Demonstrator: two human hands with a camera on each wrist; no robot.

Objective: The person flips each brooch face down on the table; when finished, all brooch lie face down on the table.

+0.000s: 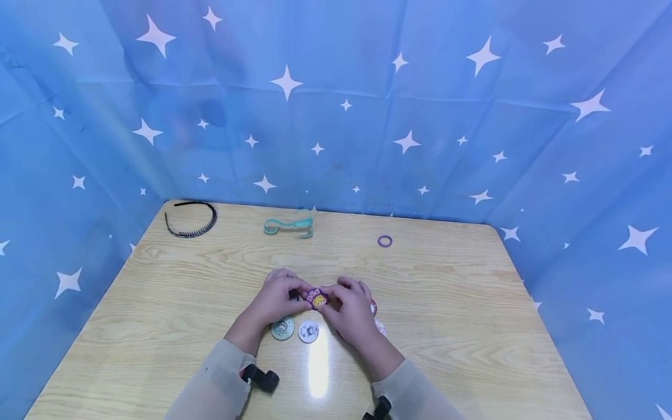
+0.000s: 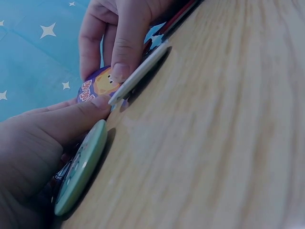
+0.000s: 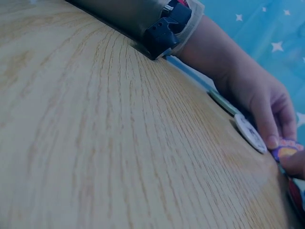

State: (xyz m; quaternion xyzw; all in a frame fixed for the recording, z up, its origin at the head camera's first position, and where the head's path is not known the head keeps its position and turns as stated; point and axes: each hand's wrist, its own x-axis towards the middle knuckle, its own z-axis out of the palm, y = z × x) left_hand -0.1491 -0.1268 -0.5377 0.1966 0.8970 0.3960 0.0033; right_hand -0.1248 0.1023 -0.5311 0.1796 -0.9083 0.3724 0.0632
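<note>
Both hands pinch a purple round button badge (image 1: 317, 298) with a yellow cartoon figure. My left hand (image 1: 280, 298) grips its left side, and the thumb and fingers of my right hand (image 1: 350, 312) hold the right side. Just below them on the table lie a green badge (image 1: 282, 328) and a white badge (image 1: 308, 332). In the left wrist view the purple badge (image 2: 97, 85) stands tilted behind the white badge's edge (image 2: 140, 71). Mostly covered by my right hand are a red badge (image 1: 373, 307) and a pale badge (image 1: 380, 328). Something dark shows under my left fingers.
Along the back of the wooden table (image 1: 446, 280) lie a black toothed headband (image 1: 191, 233), a teal looped item (image 1: 286, 224) and a purple ring-shaped band (image 1: 385, 241). A blue star-patterned curtain (image 1: 336, 146) hangs behind the table.
</note>
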